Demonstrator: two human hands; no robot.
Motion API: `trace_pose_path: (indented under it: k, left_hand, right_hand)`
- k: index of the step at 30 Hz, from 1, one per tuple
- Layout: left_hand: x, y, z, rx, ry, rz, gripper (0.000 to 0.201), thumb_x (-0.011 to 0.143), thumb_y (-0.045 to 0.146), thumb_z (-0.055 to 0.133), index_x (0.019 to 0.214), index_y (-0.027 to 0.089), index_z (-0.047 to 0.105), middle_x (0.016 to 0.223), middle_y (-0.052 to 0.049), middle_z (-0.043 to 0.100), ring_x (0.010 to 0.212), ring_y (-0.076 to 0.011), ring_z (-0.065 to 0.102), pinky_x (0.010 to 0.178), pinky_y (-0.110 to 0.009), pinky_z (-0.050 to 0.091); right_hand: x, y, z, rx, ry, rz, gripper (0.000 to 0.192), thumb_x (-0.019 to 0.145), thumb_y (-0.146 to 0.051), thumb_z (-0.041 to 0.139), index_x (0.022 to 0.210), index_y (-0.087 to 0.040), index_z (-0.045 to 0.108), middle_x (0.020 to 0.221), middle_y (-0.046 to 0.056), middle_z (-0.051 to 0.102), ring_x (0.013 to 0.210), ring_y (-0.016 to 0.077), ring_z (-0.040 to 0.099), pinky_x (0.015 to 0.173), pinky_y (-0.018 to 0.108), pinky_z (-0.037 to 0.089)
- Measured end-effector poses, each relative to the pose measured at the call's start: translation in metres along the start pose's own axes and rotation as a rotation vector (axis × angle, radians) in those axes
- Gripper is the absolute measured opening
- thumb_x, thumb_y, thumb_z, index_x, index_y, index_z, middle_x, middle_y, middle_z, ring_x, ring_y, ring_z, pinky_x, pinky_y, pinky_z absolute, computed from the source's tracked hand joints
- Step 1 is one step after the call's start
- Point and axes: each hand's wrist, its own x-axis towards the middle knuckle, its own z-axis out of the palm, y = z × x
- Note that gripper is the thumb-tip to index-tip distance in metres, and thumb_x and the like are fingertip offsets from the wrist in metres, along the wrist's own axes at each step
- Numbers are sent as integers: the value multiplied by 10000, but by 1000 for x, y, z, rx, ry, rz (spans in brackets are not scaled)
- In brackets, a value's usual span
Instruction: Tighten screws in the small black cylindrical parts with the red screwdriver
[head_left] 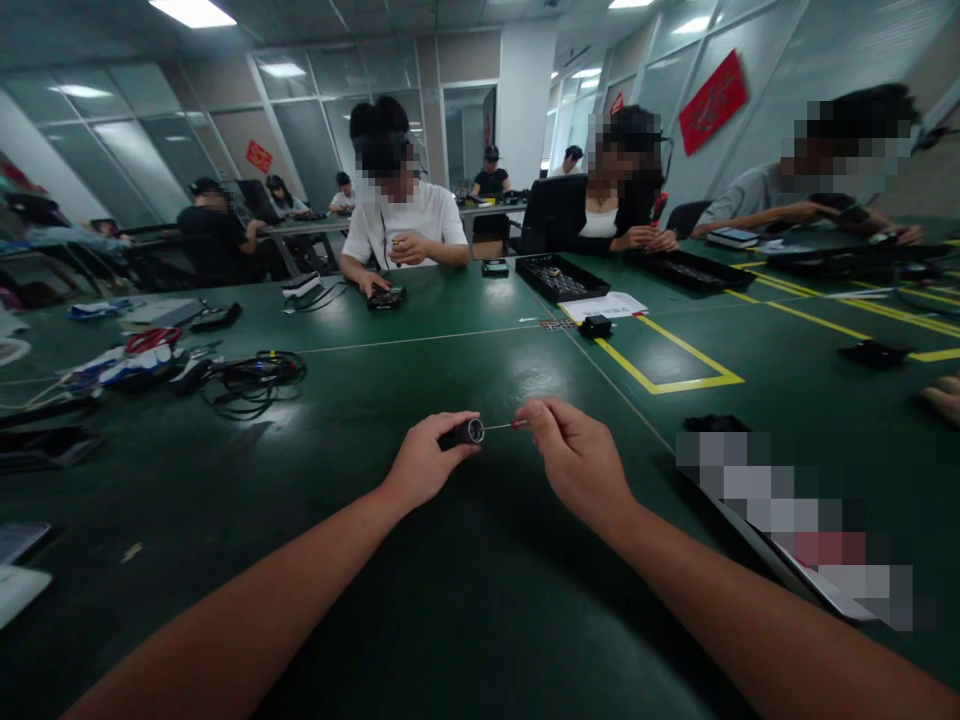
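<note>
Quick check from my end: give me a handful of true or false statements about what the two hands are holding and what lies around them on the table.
1. The left hand holds a small black cylindrical part. True.
2. The right hand is flat on the green table, holding nothing. False: it is raised and pinches a thin screwdriver with a red handle, whose tip points at the part.
3. A tangle of black cables lies to the left of the hands. True.
4. The yellow tape rectangle is directly under the hands. False: it lies farther back, to the right.
5. A black tray sits across the table near a seated person in black. True.
</note>
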Motion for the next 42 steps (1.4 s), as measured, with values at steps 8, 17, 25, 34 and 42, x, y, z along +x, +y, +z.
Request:
trace_pose_path:
  k: [8, 17, 25, 34, 42]
  left_hand:
    - [-1, 4, 1, 106, 21, 37, 424, 846, 154, 772, 1252, 259, 714, 1192, -57, 749, 1119, -255, 676, 1025, -456, 492]
    - [2, 3, -1, 248, 86, 134, 413, 897, 224, 747, 1303, 265, 682, 1245, -57, 741, 1145, -258, 665, 1043, -481, 467]
    - [3, 1, -3, 261, 88, 102, 428, 879, 222, 767, 1297, 269, 688, 1235, -55, 746, 1133, -262, 663, 1048, -487, 454]
    - [1, 1, -2, 278, 85, 117, 442, 876, 256, 774, 1308, 269, 680, 1222, -50, 749, 1112, -264, 661, 1037, -495, 453]
    - [0, 4, -3, 269, 89, 124, 420, 888, 274, 764, 1300, 263, 682, 1222, -57, 750, 1099, -264, 660, 1048, -501, 443]
  right_hand:
    - [1, 7, 9, 149, 58, 34, 221, 1000, -403, 514, 1076, -227, 625, 919, 51, 715, 838, 220, 661, 781, 380, 502]
    - [18, 23, 15, 889, 224, 703, 229, 947, -281, 542, 735, -209, 590, 663, -6, 562, 580, 142, 530, 608, 310, 504]
    - [16, 25, 17, 673, 265, 369, 202, 873, -434, 667, 859, -237, 624, 767, -7, 647, 688, 161, 602, 637, 315, 524]
    - [12, 21, 17, 485, 171, 229, 248, 922, -486, 602, 959, -241, 600, 839, 9, 666, 742, 184, 640, 720, 373, 540]
    - [11, 19, 17, 444, 192, 228, 252, 941, -483, 575, 983, -235, 590, 856, 17, 680, 764, 191, 651, 750, 381, 539]
